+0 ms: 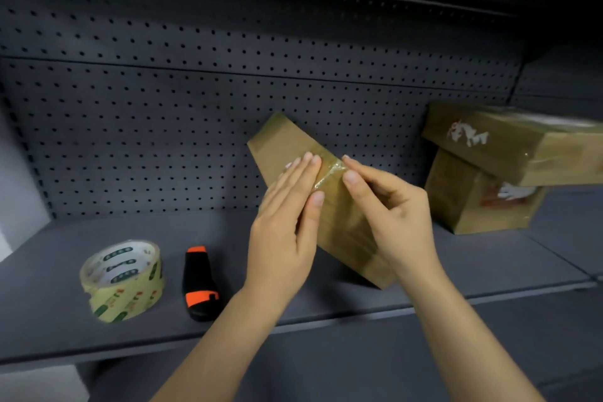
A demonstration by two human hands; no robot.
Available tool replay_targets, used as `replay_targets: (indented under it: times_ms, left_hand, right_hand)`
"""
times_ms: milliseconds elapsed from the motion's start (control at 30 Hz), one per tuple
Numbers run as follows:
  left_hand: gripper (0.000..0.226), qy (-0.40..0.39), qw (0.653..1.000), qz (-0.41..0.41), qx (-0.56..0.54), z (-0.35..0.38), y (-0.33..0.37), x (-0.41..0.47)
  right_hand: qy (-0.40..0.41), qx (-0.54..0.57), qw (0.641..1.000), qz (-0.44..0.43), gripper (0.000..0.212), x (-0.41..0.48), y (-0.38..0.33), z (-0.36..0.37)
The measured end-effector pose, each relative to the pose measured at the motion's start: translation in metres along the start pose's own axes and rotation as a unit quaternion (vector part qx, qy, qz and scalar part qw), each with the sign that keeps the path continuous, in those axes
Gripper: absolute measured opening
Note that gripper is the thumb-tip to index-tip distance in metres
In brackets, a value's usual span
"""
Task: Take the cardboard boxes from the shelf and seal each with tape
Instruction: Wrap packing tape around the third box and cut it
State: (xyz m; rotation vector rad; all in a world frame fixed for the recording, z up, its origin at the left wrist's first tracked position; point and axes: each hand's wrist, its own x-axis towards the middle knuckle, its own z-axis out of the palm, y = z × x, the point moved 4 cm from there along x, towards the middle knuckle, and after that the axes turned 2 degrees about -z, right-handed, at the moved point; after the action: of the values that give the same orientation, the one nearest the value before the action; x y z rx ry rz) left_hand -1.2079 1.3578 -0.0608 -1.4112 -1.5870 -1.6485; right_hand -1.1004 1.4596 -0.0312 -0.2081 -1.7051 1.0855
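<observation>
A long brown cardboard box (287, 140) lies at an angle on the grey shelf (359, 307), near the pegboard back. My left hand (287, 222) presses flat on its top with straight fingers. A strip of clear tape (328, 174) crosses the box between my hands. My right hand (391, 209) pinches that strip's edge with thumb and forefinger. A roll of clear tape (124, 281) with green print stands on the shelf at the left. Beside it lies a black and orange utility knife (199, 284).
Two more brown boxes sit at the right: a taped one (509, 143) resting across an upright one (470, 206). The perforated grey back panel (195, 108) closes the shelf behind. A lower shelf (359, 365) runs below the front edge.
</observation>
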Motion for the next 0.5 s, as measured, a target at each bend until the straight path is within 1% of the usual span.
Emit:
replay_targets:
  times_ms: [133,200,367,500]
  left_hand:
    - [0.041,0.004,1.0,0.018,-0.003,0.0,0.001,0.001]
    - [0.041,0.008,1.0,0.018,-0.009,0.001,0.0,-0.001]
    - [0.04,0.017,1.0,0.014,-0.01,-0.002,-0.008,-0.004]
    - [0.041,0.014,1.0,-0.008,-0.021,-0.005,-0.011,-0.006]
  right_hand:
    - [0.028,0.026,0.999,0.003,0.043,0.001,-0.001,0.003]
    - [0.029,0.019,0.999,0.004,0.042,0.002,-0.001,0.003]
    - [0.002,-0.002,1.0,-0.001,0.037,0.003,0.001,0.008]
    - [0.018,-0.004,1.0,-0.005,0.033,0.005,0.0,0.013]
